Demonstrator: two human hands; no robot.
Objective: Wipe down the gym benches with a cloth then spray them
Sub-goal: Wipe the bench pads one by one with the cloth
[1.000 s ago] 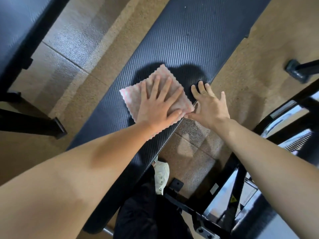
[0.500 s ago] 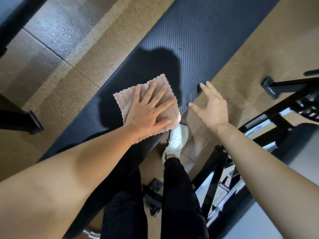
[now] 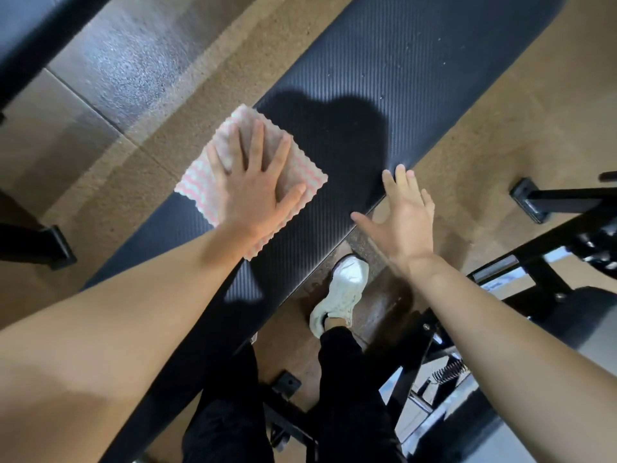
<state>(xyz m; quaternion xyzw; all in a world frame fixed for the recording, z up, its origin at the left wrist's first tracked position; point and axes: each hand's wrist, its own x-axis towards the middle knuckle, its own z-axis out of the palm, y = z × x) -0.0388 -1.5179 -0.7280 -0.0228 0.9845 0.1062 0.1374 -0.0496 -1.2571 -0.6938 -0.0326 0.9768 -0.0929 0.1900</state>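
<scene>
1. Below the right grip (image 3: 405, 222), nearest the camera, a white shoe (image 3: 340, 292) stands on the floor (image 3: 500, 128) just beside the worktop's right edge, with a black trouser leg (image 3: 350, 396) above it.
2. Right of that grip, a black metal frame (image 3: 567, 198) crosses the floor, and a coiled spring (image 3: 447, 370) shows lower down.
3. The left grip (image 3: 257, 195) lies flat, palm down, on the cloth (image 3: 200, 187), with its fingers (image 3: 257, 142) straight and spread. It presses the cloth rather than pinching it.
4. The cloth, pink and white in wavy stripes, lies spread under that grip on the worktop (image 3: 384, 78). Its left corner sits at or just over the worktop's left edge.
5. The right grip is empty, with its fingers straight and apart and its thumb pointing toward the left grip. Its fingertips (image 3: 400, 172) are at the worktop's right edge; whether they touch it cannot be told.
6. Between and beyond the two grips, a dark shadow (image 3: 334, 135) falls on the ribbed black worktop, which runs on up and to the right.
7. Far left of the left grip, a second bench (image 3: 26, 35) edges the view, and a black foot (image 3: 50, 245) rests on the floor.
</scene>
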